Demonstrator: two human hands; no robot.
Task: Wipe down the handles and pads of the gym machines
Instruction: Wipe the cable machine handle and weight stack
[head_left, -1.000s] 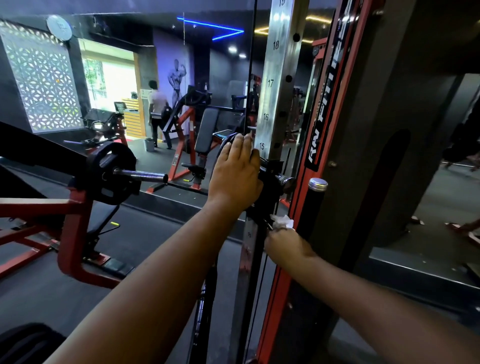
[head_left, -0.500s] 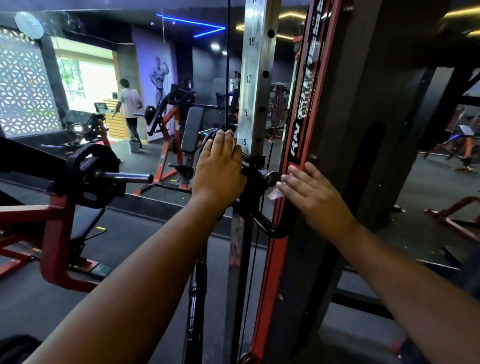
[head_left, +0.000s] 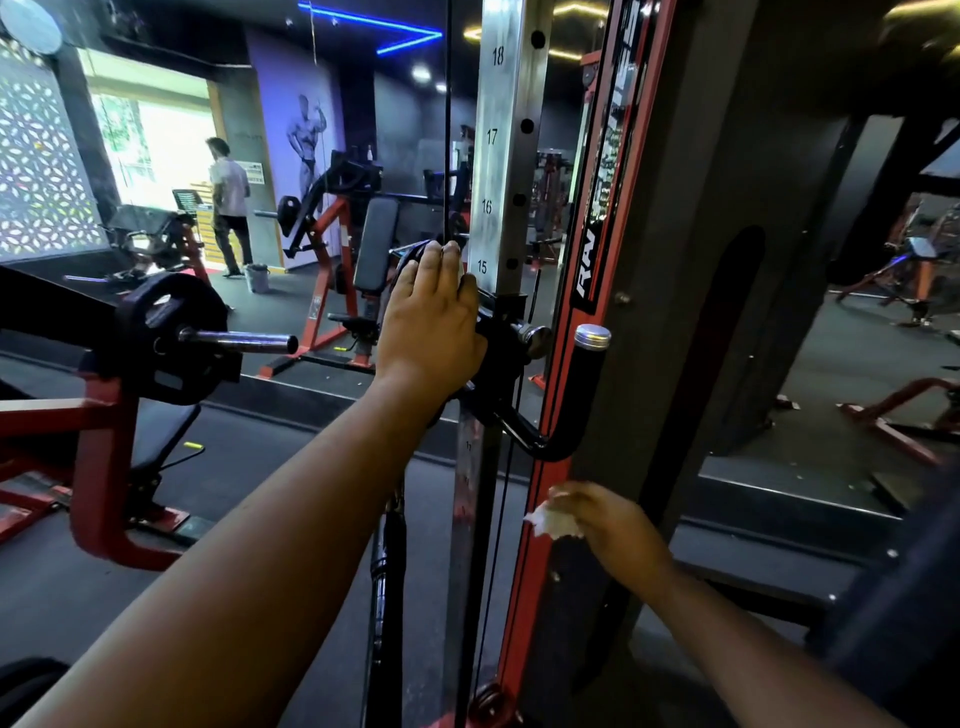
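Black curved handle (head_left: 574, 410) with chrome cap: fixed on the carriage of the numbered upright (head_left: 501, 156). Left hand (head_left: 431, 327): curled over the carriage, beside the handle. Right hand (head_left: 608, 525): below the handle, apart, pinching a white cloth (head_left: 550, 522) against the red frame (head_left: 540, 519).

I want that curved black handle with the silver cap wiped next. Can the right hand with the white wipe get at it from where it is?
Probably yes. The right hand, holding the white wipe, sits just below the black handle, with only open air and the red upright beside it. The left hand grips the carriage, clear of it.
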